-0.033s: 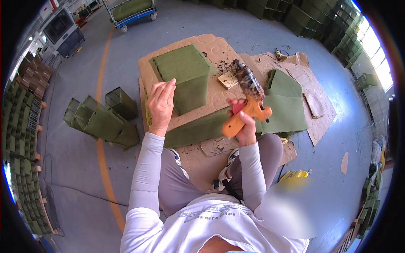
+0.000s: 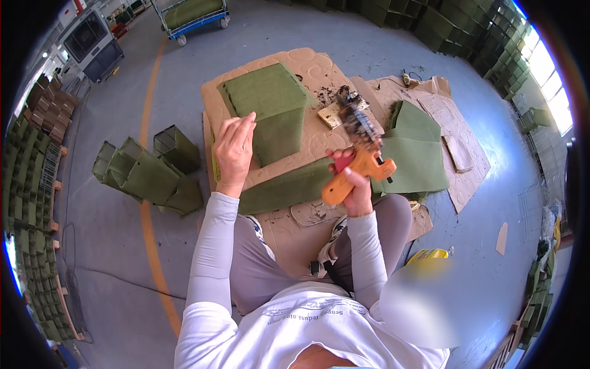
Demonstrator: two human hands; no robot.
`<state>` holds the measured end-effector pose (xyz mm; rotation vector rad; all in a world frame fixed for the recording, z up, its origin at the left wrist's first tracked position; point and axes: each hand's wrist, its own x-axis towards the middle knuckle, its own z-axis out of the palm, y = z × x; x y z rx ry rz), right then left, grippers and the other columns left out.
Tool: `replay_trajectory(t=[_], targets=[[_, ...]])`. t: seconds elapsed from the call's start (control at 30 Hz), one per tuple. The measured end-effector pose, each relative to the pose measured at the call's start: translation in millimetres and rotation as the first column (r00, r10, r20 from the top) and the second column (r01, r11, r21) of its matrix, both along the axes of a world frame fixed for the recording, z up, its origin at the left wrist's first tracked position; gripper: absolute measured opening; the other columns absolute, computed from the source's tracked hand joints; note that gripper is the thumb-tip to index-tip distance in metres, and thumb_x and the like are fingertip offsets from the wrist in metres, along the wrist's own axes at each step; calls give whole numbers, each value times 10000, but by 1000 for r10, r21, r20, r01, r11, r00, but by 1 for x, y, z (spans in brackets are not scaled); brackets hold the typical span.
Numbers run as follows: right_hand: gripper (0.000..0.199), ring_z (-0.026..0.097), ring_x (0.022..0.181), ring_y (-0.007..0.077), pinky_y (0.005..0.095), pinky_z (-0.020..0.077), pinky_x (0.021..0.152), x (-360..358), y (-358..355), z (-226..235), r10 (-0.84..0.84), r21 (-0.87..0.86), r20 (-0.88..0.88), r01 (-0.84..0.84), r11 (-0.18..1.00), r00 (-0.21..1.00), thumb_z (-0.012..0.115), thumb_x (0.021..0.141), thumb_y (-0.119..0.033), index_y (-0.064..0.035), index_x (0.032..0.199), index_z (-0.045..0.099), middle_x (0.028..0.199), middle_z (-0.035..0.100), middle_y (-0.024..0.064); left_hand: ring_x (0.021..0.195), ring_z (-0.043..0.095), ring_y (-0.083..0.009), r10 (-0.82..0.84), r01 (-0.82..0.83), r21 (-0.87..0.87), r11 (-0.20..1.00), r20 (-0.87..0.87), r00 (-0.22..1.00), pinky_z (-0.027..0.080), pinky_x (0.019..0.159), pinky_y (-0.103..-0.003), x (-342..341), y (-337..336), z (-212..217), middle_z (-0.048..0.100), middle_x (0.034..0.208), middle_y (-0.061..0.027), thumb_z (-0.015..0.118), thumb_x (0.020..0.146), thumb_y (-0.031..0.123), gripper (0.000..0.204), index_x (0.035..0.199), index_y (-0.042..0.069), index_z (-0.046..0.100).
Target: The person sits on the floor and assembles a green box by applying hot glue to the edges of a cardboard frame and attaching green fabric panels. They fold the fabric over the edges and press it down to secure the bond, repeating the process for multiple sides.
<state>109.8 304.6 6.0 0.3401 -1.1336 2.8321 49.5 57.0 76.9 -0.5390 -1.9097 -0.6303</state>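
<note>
My right hand [image 2: 357, 194] is closed around the orange handle of a glue gun [image 2: 362, 161] with a red trigger. Its dark, dirt-caked barrel points away from me, its tip over a small wooden block [image 2: 330, 115]; the barrel is smeared by motion. My left hand [image 2: 234, 147] is raised beside a folded green fabric piece [image 2: 275, 123], thumb and fingers pressed together. Whatever they may pinch is too small to make out. In front of my knees a long green strip [image 2: 286, 187] lies across the cardboard [image 2: 289, 58].
More green panels [image 2: 412, 163] and a flat wooden piece [image 2: 456, 154] lie to the right. Several green box-shaped pieces [image 2: 147, 175] stand on the floor at left. A blue cart [image 2: 193, 24] stands far off. Stacked green boxes [image 2: 448, 31] line the back right. A yellow object [image 2: 427, 255] sits by my right knee.
My right hand and the glue gun have shifted slightly, the gun's orange end a little toward me and to the left. My left hand stays nearly where it was.
</note>
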Motion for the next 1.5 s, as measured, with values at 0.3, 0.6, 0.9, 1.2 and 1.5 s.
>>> replay_trajectory(t=[0.3, 0.6, 0.9, 1.2, 1.5], targets=[[319, 501, 1102, 254, 422, 349, 1016, 33, -69, -1, 206, 236, -43, -191, 953, 978, 625, 758, -7, -50, 1055, 518, 1045, 529, 75, 760, 640, -193, -27, 14, 160, 987, 83, 996, 509, 686, -300, -1, -2, 3, 681, 853, -77, 640, 817, -16, 228, 1036, 44, 662], [189, 542, 1000, 134, 283, 430, 899, 28, -96, 6, 174, 284, -50, -153, 947, 983, 631, 834, -21, -33, 1009, 562, 1030, 586, 41, 754, 636, -171, -38, 18, 199, 980, 93, 995, 505, 668, -275, -4, -3, 0, 686, 855, -77, 634, 828, -17, 225, 1044, 41, 661], [140, 550, 936, 111, 275, 442, 858, 27, -107, 4, 151, 297, -31, -135, 945, 988, 633, 842, -47, -44, 963, 561, 959, 590, 21, 771, 638, -144, -49, 26, 206, 978, 109, 993, 502, 669, -254, -3, -2, -1, 681, 865, -79, 609, 844, -35, 246, 1079, 25, 648], [115, 541, 909, 113, 271, 439, 832, 31, -102, 9, 113, 327, -14, -102, 940, 994, 621, 851, -54, -42, 941, 551, 934, 578, 17, 714, 611, -180, -60, 35, 259, 965, 91, 994, 491, 671, -286, -5, -3, -4, 686, 849, -73, 626, 835, -14, 231, 1056, 49, 655], [114, 534, 896, 107, 265, 434, 820, 32, -107, 6, 152, 332, 26, -152, 931, 988, 624, 845, -56, -42, 933, 551, 915, 569, 9, 771, 634, -131, -55, 29, 237, 971, 103, 993, 489, 679, -242, -6, -4, -6, 676, 867, -79, 604, 853, -32, 232, 1072, 27, 652]])
